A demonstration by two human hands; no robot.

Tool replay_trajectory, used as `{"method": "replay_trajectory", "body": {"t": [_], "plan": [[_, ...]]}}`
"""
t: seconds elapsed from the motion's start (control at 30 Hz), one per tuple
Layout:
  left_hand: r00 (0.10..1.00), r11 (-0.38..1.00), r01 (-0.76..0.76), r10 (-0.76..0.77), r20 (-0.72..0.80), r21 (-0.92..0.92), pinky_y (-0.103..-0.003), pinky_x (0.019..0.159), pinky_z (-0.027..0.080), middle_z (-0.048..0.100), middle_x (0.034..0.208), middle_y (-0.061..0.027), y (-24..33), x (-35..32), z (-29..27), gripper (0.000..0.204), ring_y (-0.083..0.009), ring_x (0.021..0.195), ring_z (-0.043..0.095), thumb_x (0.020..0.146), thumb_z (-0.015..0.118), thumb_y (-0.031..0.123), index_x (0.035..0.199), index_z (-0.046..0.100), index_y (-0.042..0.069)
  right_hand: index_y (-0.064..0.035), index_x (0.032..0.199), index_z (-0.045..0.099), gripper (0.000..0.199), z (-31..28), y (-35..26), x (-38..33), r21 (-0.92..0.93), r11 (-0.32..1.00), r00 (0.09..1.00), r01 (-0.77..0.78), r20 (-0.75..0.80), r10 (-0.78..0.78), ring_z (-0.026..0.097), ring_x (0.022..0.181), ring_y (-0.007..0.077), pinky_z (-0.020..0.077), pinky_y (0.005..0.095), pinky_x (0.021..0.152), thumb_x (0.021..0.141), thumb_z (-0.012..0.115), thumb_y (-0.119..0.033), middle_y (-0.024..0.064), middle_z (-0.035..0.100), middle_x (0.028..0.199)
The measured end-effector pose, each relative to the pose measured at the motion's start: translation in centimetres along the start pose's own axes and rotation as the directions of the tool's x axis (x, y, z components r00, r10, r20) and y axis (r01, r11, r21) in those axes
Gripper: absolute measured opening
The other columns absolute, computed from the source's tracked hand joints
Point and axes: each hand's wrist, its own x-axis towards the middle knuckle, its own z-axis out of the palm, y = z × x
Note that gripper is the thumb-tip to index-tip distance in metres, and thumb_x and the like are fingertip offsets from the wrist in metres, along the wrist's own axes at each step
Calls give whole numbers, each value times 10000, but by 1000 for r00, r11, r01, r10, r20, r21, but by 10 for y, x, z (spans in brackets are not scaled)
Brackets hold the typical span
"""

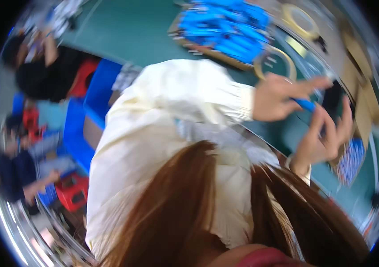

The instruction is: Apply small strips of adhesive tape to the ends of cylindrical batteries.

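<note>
Over the green table (145,26), at its near edge, both my hands meet at a small slim blue piece (304,104). My left hand (276,98), in a white cuffed sleeve, grips one end of it, with a finger stretched out past it to the right. The fingertips of my right hand (322,138) pinch the other end, and its remaining fingers are raised and spread. Motion blurs the piece, so its exact kind does not show. A black object (333,95) lies just beyond the hands.
Beyond my left hand stands a cardboard box (220,57) heaped with blue pieces (225,26). Tape rolls (276,50) (300,21) lie beside it. Cardboard (365,93) and a box of thin coloured sticks (350,162) are at the right. Blue bins (76,133), red stools (71,191) and people (42,75) are at left.
</note>
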Motion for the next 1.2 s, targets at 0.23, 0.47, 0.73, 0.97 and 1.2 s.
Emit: {"method": "replay_trajectory", "body": {"t": [0.23,0.47,0.73,0.97,1.2], "plan": [[998,1000,17,-15,54,-24,-352,610,479,628,861,-133,-6,-6,2,698,-321,659,582,698,606,53,1318,351,252,56,921,585,120,-19,47,-15,95,995,956,19,288,-46,507,1050,312,466,323,819,814,564,5,185,523,1126],[999,1000,17,-16,39,-17,-368,617,474,623,776,-134,-9,-3,1,793,-322,695,589,667,627,25,1341,293,275,56,1043,564,210,-5,103,10,248,704,622,665,338,-707,445,1132,298,401,351,898,870,500,-43,192,433,1242],[984,994,112,-108,144,-19,-312,601,478,632,893,-135,-16,-2,8,789,-353,654,591,711,551,16,1365,217,307,-5,1082,585,268,-4,63,-6,137,983,961,121,231,-150,381,1195,240,350,330,946,860,550,-150,126,385,1316],[991,994,94,-89,100,-47,-315,603,472,647,836,-139,-14,-1,5,770,-338,649,599,721,578,63,1370,214,263,-62,942,670,174,-5,51,0,-133,965,966,225,156,-204,479,1101,284,419,332,836,818,600,-163,175,468,1233],[982,987,147,-136,135,-72,-261,635,462,660,844,-101,-20,2,14,643,-245,711,630,780,624,204,1340,310,238,4,1034,587,241,3,104,7,320,837,834,444,193,-517,536,1023,335,463,353,804,898,446,-136,262,432,1227]]}}
